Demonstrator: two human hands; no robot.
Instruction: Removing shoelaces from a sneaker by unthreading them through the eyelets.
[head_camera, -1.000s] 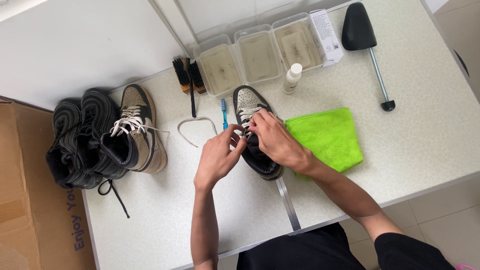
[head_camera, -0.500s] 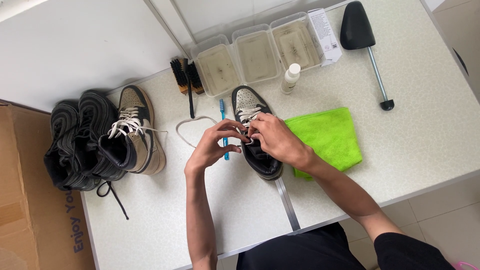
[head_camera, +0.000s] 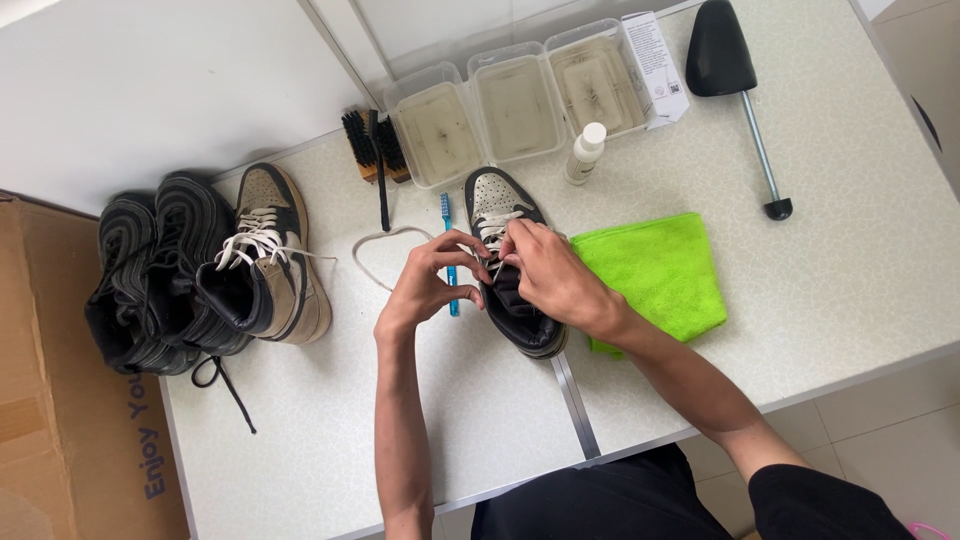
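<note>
Looking down from head height at a pale speckled table (head_camera: 850, 300), with a cardboard box (head_camera: 50, 400) at its left edge. At the table's left sits a pile of shoes: two black sneakers (head_camera: 150, 270) and a tan and black high-top (head_camera: 270, 260) with white laces. Along the far edge stand three clear plastic tubs (head_camera: 515, 100) in a row, with a black shoe tree (head_camera: 725, 60) on a metal rod to their right. A bright green cloth (head_camera: 655, 275) lies right of centre.

At the centre is the shoe (head_camera: 505, 270) being worked on: a high-top with a black collar and sides and a pale perforated toe pointing away from the person. Its right edge just touches the cloth. Both hands meet over its lacing. The right hand (head_camera: 550, 275) lies across the tongue, fingers pinched on the white lace (head_camera: 385, 255). The left hand (head_camera: 430, 285) is curled, fingertips gripping the same lace at the shoe's left side. The loose lace loops onto the table to the left.

Smaller items: a dark brush (head_camera: 372, 150) beside the tubs, a small white bottle (head_camera: 585, 152), and a blue toothbrush (head_camera: 448, 250) just left of the shoe.
</note>
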